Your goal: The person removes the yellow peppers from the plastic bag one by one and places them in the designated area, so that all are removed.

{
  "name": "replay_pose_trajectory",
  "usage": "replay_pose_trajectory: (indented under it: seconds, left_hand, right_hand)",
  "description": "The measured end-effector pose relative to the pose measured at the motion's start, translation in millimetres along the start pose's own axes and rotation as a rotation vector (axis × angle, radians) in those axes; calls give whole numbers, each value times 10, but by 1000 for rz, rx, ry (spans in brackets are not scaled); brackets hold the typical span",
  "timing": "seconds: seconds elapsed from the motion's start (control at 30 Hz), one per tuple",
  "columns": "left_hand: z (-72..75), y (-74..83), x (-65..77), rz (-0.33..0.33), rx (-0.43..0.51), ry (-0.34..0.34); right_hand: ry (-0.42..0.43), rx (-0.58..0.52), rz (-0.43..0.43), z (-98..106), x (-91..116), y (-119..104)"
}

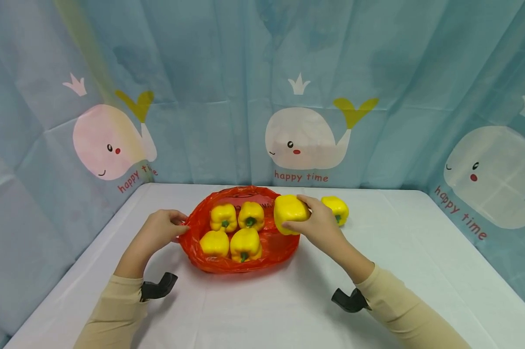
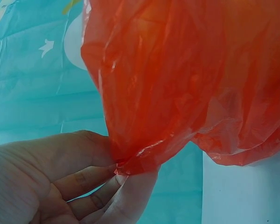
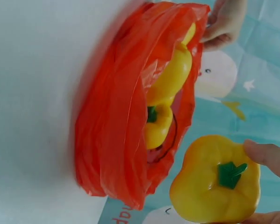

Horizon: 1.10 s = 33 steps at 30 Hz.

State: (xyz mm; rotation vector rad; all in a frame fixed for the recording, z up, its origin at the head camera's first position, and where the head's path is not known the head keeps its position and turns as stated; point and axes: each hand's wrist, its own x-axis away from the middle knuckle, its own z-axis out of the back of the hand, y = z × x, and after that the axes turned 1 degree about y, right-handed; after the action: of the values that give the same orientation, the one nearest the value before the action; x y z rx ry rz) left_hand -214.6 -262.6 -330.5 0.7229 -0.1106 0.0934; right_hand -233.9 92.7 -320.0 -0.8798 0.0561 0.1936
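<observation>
A red plastic bag [image 1: 279, 249] lies with its mouth open on the white table, and several yellow bell peppers [image 1: 246, 244] with green stems sit inside. At its left edge, my left hand [image 1: 159, 232] pinches the bag's rim; the left wrist view shows thumb and fingers closed on the gathered red plastic [image 2: 149, 112]. My right hand [image 1: 321, 225] grips a yellow bell pepper [image 1: 290, 213] above the bag's right side. In the right wrist view this held pepper [image 3: 200, 182] shows its green stem, apart from the bag [image 3: 116, 126].
Another yellow bell pepper [image 1: 336, 209] lies on the white table [image 1: 397, 242], right of the bag and behind my right hand. A blue curtain [image 1: 227, 135] with whale prints hangs along the table's back and sides. Each wrist carries a black mount [image 1: 158, 287].
</observation>
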Motion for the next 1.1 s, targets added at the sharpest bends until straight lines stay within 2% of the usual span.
replay_pose_trajectory:
  seconds: [0.5,1.1]
  left_hand:
    - [-3,-3,9,6,4,-2]
    - [-4,-7,13,4,8,15]
  right_hand:
    - [43,46,13,205,43,259]
    - [39,51,-69,482,166,538]
